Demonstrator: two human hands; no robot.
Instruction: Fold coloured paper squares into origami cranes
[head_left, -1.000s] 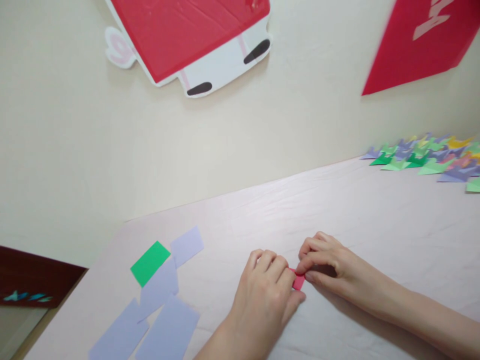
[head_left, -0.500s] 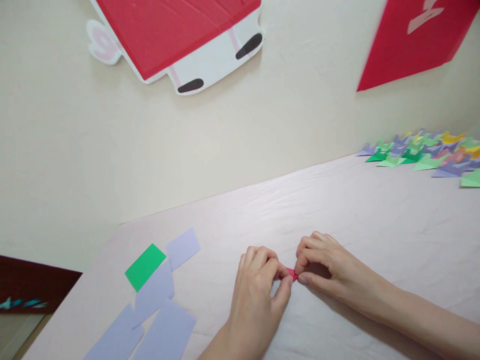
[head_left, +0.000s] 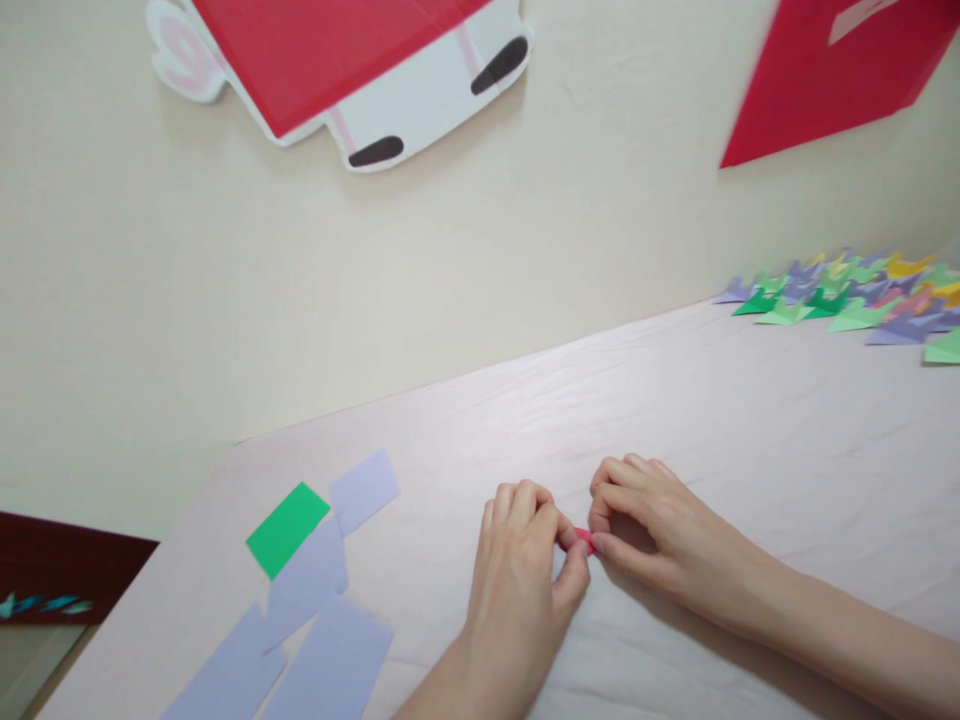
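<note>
Pale wall (head_left: 375, 300) is standing behind a bench (head_left: 675, 400), whose light, creased surface is meeting it along a slanting line. Red-and-white decoration (head_left: 352, 60) is hanging on the wall, with a red panel (head_left: 825, 90) hanging farther right; both are running out of view at the top.

Change noted: against the view of a second earlier, the left hand (head_left: 517, 580) is no longer spreading over the red paper (head_left: 586, 537); its thumb and index finger are now pinching the left end. The right hand (head_left: 675, 520) is staying at the opposite end, thumb tip touching it, though the fingertips are masking the contact and I cannot tell whether they are gripping or merely steadying. The red paper is sitting between the two hands, low on the bench, and is showing as a smaller sliver than before. In my judgement, the work is passing from flat pressing to fine fingertip handling.

Containment noted: nothing in view is serving as a container. Four lavender sheets (head_left: 330, 660) are lying loose left of the left hand, one meeting the edge of a green rectangle of paper (head_left: 289, 530). Folded paper pieces (head_left: 862, 315), mostly green and lavender, are crowding together near the wall at right, well apart from the hands.
</note>
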